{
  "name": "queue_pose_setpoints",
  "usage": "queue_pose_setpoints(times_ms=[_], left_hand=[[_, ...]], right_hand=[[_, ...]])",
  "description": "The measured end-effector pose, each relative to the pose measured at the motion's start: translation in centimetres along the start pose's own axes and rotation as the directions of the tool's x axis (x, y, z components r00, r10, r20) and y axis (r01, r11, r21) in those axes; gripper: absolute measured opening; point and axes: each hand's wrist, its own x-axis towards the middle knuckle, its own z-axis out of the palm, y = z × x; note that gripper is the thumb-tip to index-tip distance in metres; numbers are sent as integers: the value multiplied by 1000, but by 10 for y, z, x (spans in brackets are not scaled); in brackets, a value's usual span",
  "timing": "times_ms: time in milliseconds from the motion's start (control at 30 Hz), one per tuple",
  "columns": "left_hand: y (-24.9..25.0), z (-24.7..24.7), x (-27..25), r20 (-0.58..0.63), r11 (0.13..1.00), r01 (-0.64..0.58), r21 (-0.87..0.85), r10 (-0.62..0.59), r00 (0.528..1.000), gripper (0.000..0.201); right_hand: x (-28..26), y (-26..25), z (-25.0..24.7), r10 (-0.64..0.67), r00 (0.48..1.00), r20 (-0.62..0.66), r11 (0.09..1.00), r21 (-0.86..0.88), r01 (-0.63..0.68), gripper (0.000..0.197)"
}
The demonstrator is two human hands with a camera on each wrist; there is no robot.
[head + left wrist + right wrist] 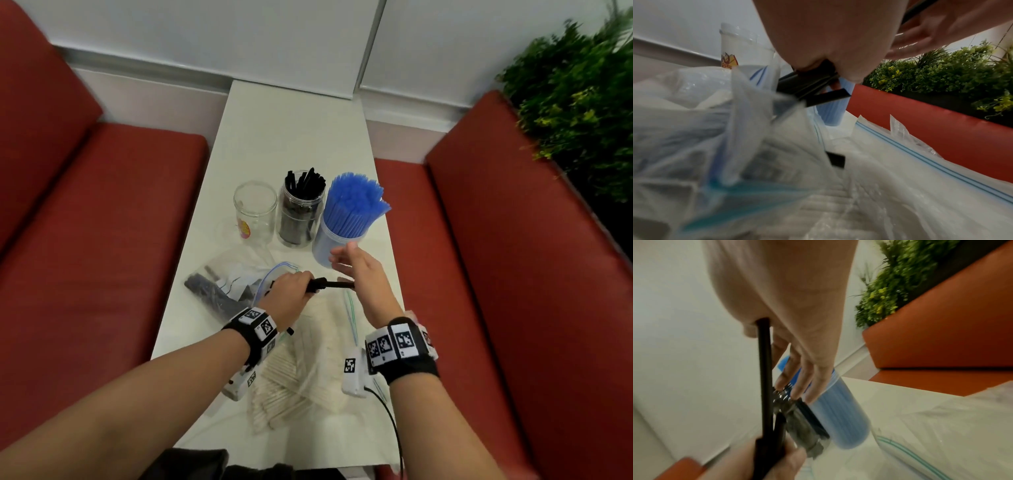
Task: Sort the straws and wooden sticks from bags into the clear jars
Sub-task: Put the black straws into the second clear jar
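My left hand [294, 289] grips a small bundle of black straws [330, 284] held level above the bags. My right hand [354, 269] is flat with straight fingers, its palm touching the free ends of the bundle. In the right wrist view the black straws [764, 369] run up to the palm, and the fingers [803, 379] hang straight. In the left wrist view the black straws [813, 87] stick out of my fist. Behind stand an empty clear jar [255, 210], a jar of black straws [301, 212] and a jar of blue straws [346, 222].
An open zip bag with more black straws [219, 289] lies left of my hands. A bag of pale sticks [301, 370] lies under my wrists on the white table [294, 137]. Red benches [102, 240] flank the table; a green plant [575, 96] stands at the right.
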Motion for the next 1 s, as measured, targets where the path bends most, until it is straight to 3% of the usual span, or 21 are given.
queue_pose_setpoints(times_ms=[133, 233, 333, 433, 533, 633, 767, 833, 1000], left_hand=[[6, -5, 5, -6, 998, -30, -52, 30, 1000, 30], [8, -8, 4, -31, 976, -118, -185, 114, 993, 13], [5, -8, 1, -25, 969, -94, -230, 91, 996, 6], [-3, -9, -2, -73, 969, -110, -223, 96, 993, 15], [-1, -15, -2, -112, 963, -144, -230, 120, 986, 15], [6, -24, 0, -154, 973, -107, -205, 76, 985, 17], [16, -32, 1, -153, 986, -103, -129, 83, 985, 29], [24, -36, 2, -147, 981, -98, -169, 74, 986, 31], [50, -53, 9, -223, 901, -160, -404, 73, 972, 24]], right_hand=[[14, 10, 28, -39, 989, -144, 999, -43, 33, 47], [23, 19, 49, 10, 995, -102, 993, -115, -22, 45], [30, 25, 57, 39, 998, -43, 991, -127, -45, 48], [28, 26, 52, 82, 995, 55, 997, -9, -82, 60], [22, 35, 43, 164, 986, 2, 967, 197, -161, 65], [17, 50, 41, 270, 963, 21, 934, 238, -267, 62], [12, 65, 45, 455, 879, 142, 878, 96, -470, 49], [12, 70, 44, 495, 852, 171, 852, 95, -515, 47], [11, 78, 35, 525, 840, 138, 820, 185, -542, 40]])
